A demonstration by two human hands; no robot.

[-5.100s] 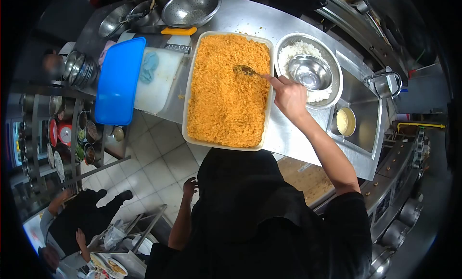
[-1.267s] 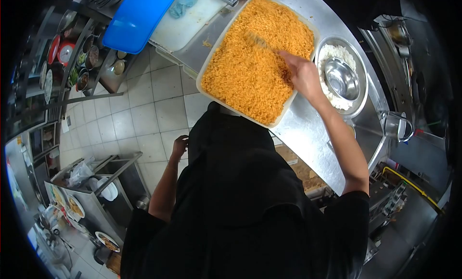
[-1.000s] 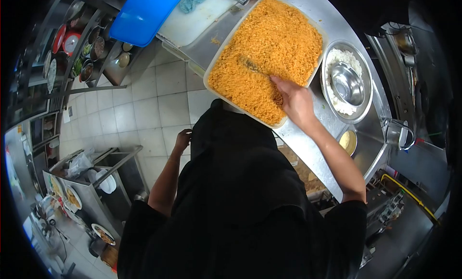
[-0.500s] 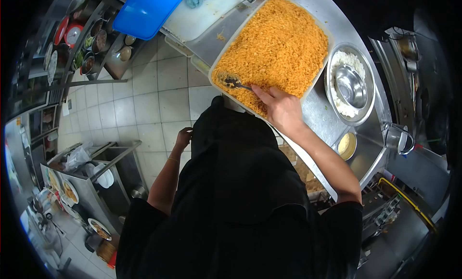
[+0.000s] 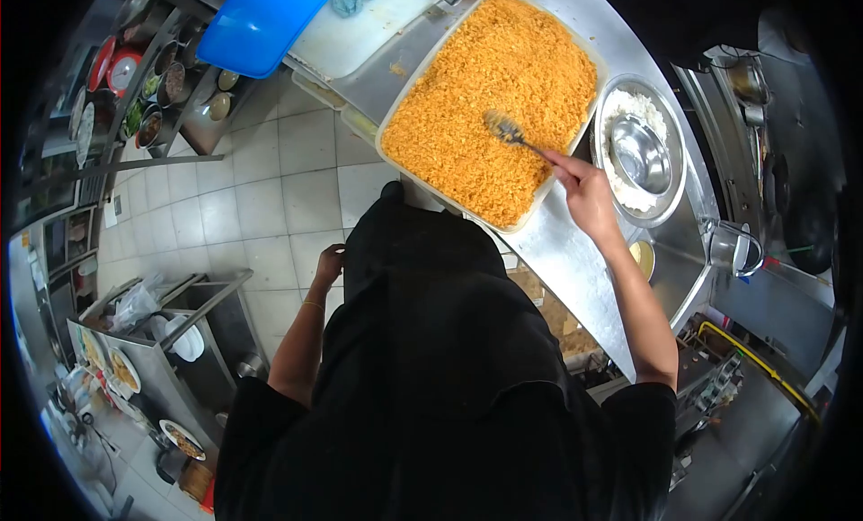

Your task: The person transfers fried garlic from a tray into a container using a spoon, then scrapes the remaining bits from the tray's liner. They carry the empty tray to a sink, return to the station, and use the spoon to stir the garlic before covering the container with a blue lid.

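Note:
My right hand [image 5: 589, 197] is closed on the handle of a metal spoon [image 5: 532, 146]. The bowl of the spoon is over the orange rice [image 5: 485, 80], with grains sticking to it. The rice fills a large rectangular plastic tub [image 5: 388, 125] almost to the rim. My hand is just past the tub's right side, above the steel counter [image 5: 566, 260]. Low at my left side, my left hand [image 5: 330, 265] hangs beside the black apron [image 5: 422, 296], its fingers loosely bent and holding nothing; part of it is hidden against the apron.
Right of the tub, a steel basin [image 5: 600, 143] of white rice has a smaller metal bowl [image 5: 640, 152] lying in it. Nearby are a small yellow-filled bowl [image 5: 642, 258] and a metal pitcher [image 5: 726, 248]. A blue container [image 5: 256, 26] and a white cutting board [image 5: 346, 40] are at the upper left.
My right hand has moved right, bringing the spoon from the tub's near left corner to over the middle of the rice. My left hand still hangs at my side.

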